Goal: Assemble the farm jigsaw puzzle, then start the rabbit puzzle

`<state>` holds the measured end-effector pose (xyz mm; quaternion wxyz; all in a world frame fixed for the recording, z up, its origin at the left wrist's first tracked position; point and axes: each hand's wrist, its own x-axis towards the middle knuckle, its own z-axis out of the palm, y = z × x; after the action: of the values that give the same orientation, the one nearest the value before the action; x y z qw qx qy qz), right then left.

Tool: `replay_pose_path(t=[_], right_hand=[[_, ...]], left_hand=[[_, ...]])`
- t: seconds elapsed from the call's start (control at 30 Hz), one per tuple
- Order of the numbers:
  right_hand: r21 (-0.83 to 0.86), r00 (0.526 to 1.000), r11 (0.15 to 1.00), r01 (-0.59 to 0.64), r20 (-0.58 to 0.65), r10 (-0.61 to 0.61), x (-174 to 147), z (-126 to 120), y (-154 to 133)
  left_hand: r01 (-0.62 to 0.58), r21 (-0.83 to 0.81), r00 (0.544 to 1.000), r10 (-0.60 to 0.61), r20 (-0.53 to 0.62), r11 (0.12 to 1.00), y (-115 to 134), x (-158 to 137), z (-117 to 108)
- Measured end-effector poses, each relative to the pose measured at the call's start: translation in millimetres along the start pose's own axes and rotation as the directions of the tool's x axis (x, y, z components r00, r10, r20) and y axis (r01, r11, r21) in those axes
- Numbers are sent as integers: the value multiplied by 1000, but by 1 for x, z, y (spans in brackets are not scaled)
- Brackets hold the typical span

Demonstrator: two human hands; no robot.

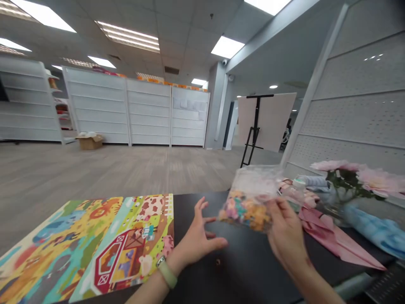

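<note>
Pinched by its lower right edge, a clear plastic bag [247, 207] of small colourful pieces hangs above the black table, with my right hand [286, 230] closed on it. What the pieces are is too blurred to tell. My left hand [201, 234], a green band on its wrist, hovers left of the bag with fingers spread and nothing in them. Beneath the hands, a tiny brown object [218, 262] lies on the table [243, 270]. To the left are two illustrated boards, one with a farm scene [133, 249] and one with wild animals [60, 249].
On the right stand a clear bottle [295, 192] and pink flowers [357, 175], beside pink cloth [335, 236] and a blue rolled cloth [376, 228]. A white pegboard rack [351, 126] rises behind them. Beyond the table are an easel [257, 122] and a cardboard box [90, 141].
</note>
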<state>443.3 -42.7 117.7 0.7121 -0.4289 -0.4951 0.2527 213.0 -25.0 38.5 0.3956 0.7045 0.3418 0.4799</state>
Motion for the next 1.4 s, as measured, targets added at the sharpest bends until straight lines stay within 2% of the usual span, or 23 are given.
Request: replay_pose_path(t=[0.07,0.1,0.17,0.27,0.33,0.43,0.5,0.57,0.63,0.73,0.8,0.9,1.07,1.23,1.4], right_hand=[[49,956,966,-254,163,243,-10,28,15],[30,919,942,-335,234,319,-16,34,21],[-41,860,911,-410,314,402,-27,34,29],[-77,810,888,-453,379,446,-35,19,29],[-95,765,883,-460,462,449,-36,12,21],[-247,715,911,-331,565,412,-30,12,11],[-375,728,914,-152,583,360,-24,17,8],[-482,753,875,55,595,280,-17,23,6],[-577,756,784,228,612,230,-10,30,5],[-659,752,660,361,624,212,0,39,2],[-654,760,652,384,624,179,7,43,1],[-588,771,724,361,625,122,18,46,1],[-466,801,853,235,590,101,34,43,6],[-396,836,903,165,543,86,43,36,0],[-403,869,898,177,492,50,52,21,-16]], left_hand=[[-10,6,1000,10,17,1000,-1,-1,-2],[-19,47,1000,19,5,999,-1,-5,-6],[-22,146,999,26,-25,989,0,-15,-19],[68,243,997,-73,11,968,14,-27,-42],[116,329,993,-114,-24,937,27,-22,-55],[71,369,996,-83,18,927,41,1,-69],[59,398,996,-79,34,915,44,19,-73],[62,450,996,-85,30,891,43,33,-74],[67,504,996,-87,15,861,42,42,-73],[74,546,996,-87,-2,835,46,51,-73],[84,544,996,-93,-11,835,49,53,-75],[104,505,994,-105,-26,857,48,49,-81],[119,342,992,-126,-2,932,16,33,-84],[55,212,986,-87,143,976,-18,29,-62],[-31,223,971,-24,238,974,-25,43,-38]])
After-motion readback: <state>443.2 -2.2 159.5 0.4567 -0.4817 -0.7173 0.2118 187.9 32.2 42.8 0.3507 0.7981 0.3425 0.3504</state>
